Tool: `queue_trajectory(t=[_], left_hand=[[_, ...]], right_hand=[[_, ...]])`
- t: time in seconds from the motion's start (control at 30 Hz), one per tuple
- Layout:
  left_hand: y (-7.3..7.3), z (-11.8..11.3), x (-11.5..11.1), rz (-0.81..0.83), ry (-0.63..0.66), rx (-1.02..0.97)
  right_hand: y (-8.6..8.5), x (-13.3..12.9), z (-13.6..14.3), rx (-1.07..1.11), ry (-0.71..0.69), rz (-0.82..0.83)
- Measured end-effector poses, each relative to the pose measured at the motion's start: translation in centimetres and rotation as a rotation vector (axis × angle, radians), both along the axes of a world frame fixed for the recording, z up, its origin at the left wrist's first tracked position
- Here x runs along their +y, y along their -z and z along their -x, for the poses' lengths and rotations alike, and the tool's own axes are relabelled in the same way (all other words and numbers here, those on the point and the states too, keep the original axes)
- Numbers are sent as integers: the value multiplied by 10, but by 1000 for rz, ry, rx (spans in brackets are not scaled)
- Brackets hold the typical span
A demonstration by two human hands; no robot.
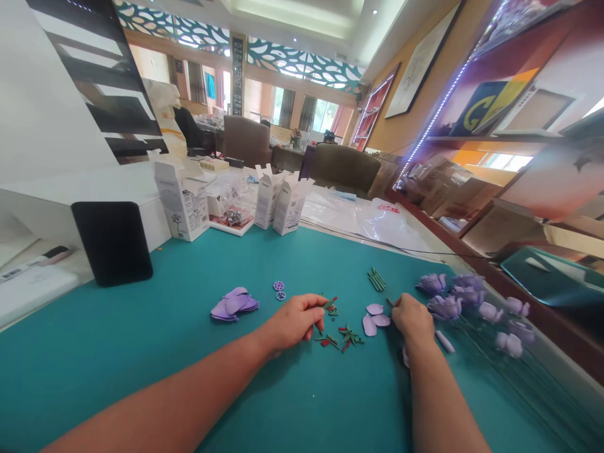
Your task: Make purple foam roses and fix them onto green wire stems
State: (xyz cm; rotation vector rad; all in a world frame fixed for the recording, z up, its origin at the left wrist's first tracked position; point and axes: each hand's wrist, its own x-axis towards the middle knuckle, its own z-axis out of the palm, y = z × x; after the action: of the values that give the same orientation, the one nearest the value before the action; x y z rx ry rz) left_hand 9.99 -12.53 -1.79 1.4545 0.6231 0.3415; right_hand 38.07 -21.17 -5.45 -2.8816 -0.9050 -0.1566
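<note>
My left hand [295,322] is closed in a pinch over small green and red pieces, its fingertips on a small green piece [329,304]. More green and red pieces [350,337] lie just below and right of it, one group star-shaped. My right hand [413,319] is closed, and a short green stick [390,302] pokes out from its fingertips. Between the hands lie pale purple petals [370,325]. Several green sticks [376,279] rest side by side farther back. A stack of purple petals [234,304] and two purple rings [279,286] sit left of my left hand.
Assembled purple flowers [446,307] on long green stems lie at the right of the teal mat [189,352]. White boxes [287,204] and a white tray [236,231] stand along the back. A black panel [113,244] stands at the left.
</note>
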Motion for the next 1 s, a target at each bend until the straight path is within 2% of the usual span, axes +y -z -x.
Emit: queue_trajectory(t=[0.1, 0.2, 0.3, 0.43, 0.6, 0.83, 1.0], left_hand=[[1, 0, 2, 17, -15, -11], [1, 0, 3, 37, -23, -25], [0, 0, 3, 47, -38, -27], [-3, 0, 2, 38, -50, -31], [-4, 1, 3, 31, -46, -38], [2, 1, 5, -31, -39, -12], [0, 0, 4, -50, -62, -11]], right_hand=[[-9, -1, 4, -19, -18, -72], [-20, 1, 17, 25, -169, -275], [-30, 5, 41, 286, -320, -548], [-37, 11, 75, 685, -459, -802], [-34, 16, 98, 963, -519, -832], [-30, 22, 109, 859, -559, -810], [-31, 23, 118, 967, -572, -891]])
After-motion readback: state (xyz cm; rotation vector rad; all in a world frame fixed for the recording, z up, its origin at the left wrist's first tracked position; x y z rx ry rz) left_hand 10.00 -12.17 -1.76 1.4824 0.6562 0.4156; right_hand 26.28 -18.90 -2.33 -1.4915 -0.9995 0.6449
